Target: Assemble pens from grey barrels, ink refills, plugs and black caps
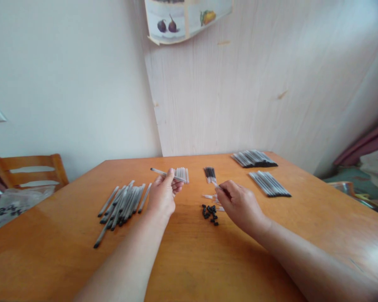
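My left hand is closed around a clear pen barrel with a black end that points to the left. Just behind it lies a row of thin clear tubes. My right hand is in a pinch, with a small whitish tip showing at the fingertips; the rest of that piece is hidden. Close by are a row of dark-filled pen refills and some loose whitish pen tips, partly covered by the hand. Small black plugs lie in a heap in front of them.
A loose pile of black-ended pen barrels lies on the left of the wooden table. Two neat stacks, a larger one and a smaller one, lie at the back right. A wooden chair stands beyond the left edge.
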Demonstrator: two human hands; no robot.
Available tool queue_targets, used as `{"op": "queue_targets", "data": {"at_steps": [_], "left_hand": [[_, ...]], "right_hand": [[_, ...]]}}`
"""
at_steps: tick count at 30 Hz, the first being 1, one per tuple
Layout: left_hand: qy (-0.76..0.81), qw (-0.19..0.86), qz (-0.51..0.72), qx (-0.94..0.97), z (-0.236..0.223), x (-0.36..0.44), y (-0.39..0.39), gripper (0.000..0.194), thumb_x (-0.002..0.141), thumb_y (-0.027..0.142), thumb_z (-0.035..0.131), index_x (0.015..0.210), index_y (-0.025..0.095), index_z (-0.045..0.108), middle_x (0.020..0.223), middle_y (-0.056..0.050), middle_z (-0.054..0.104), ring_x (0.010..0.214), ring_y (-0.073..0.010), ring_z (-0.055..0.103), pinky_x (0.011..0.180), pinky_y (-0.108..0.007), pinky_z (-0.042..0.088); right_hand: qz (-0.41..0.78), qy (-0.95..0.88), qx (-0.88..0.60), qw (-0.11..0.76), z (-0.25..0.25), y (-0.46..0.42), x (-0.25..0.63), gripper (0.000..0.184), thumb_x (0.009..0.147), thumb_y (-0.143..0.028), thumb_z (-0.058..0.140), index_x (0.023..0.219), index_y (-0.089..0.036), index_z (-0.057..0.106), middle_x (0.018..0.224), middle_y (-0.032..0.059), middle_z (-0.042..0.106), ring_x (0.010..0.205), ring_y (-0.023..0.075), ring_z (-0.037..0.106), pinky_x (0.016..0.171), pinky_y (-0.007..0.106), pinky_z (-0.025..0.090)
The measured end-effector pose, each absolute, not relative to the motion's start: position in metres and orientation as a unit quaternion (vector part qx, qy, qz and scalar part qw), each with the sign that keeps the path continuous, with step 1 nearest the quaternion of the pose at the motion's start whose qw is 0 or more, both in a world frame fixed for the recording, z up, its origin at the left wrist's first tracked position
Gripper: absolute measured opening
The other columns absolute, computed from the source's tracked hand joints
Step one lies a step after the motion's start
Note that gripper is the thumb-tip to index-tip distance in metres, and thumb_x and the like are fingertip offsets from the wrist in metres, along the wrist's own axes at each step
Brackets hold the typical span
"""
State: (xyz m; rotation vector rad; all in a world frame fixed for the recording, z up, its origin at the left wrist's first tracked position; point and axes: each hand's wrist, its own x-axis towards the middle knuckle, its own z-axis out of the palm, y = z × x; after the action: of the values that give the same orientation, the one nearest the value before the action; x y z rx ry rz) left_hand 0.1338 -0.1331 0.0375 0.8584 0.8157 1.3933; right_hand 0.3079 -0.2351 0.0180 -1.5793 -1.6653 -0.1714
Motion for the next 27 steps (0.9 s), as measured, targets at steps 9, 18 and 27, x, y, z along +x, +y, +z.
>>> {"op": "queue_targets", "data": {"at_steps": [9, 18, 27], "left_hand": [[0.336, 0.629, 0.584, 0.388, 0.03, 0.132, -0.125, 0.033, 0.072, 0.042, 0.074, 0.081, 0.015, 0.058, 0.069, -0.004, 0.069, 0.059, -0.0126, 0.065, 0.056, -0.023, 0.048], [0.349, 0.611, 0.591, 0.394, 0.026, 0.123, -0.113, 0.035, 0.074, 0.047, 0.071, 0.081, 0.015, 0.058, 0.069, -0.005, 0.069, 0.059, -0.0129, 0.064, 0.055, -0.023, 0.048], [0.375, 0.603, 0.578, 0.403, 0.023, 0.124, -0.112, 0.034, 0.074, 0.045, 0.071, 0.083, 0.015, 0.058, 0.068, -0.004, 0.069, 0.056, -0.0123, 0.064, 0.054, -0.022, 0.047]], "right_hand": [[-0.016, -0.627, -0.689, 0.363, 0.016, -0.216, 0.346, 0.032, 0.094, -0.041, 0.041, 0.081, -0.021, 0.063, 0.075, 0.0036, 0.064, 0.071, 0.016, 0.057, 0.06, 0.025, 0.034], [-0.027, -0.598, -0.78, 0.183, 0.011, -0.21, 0.371, 0.039, 0.092, -0.039, 0.039, 0.087, -0.02, 0.073, 0.089, 0.0095, 0.067, 0.082, 0.0197, 0.06, 0.066, 0.028, 0.035], [-0.011, -0.635, -0.759, 0.147, 0.003, -0.202, 0.371, 0.038, 0.092, -0.035, 0.04, 0.093, -0.022, 0.076, 0.094, 0.0103, 0.069, 0.09, 0.0214, 0.06, 0.075, 0.028, 0.039]]}}
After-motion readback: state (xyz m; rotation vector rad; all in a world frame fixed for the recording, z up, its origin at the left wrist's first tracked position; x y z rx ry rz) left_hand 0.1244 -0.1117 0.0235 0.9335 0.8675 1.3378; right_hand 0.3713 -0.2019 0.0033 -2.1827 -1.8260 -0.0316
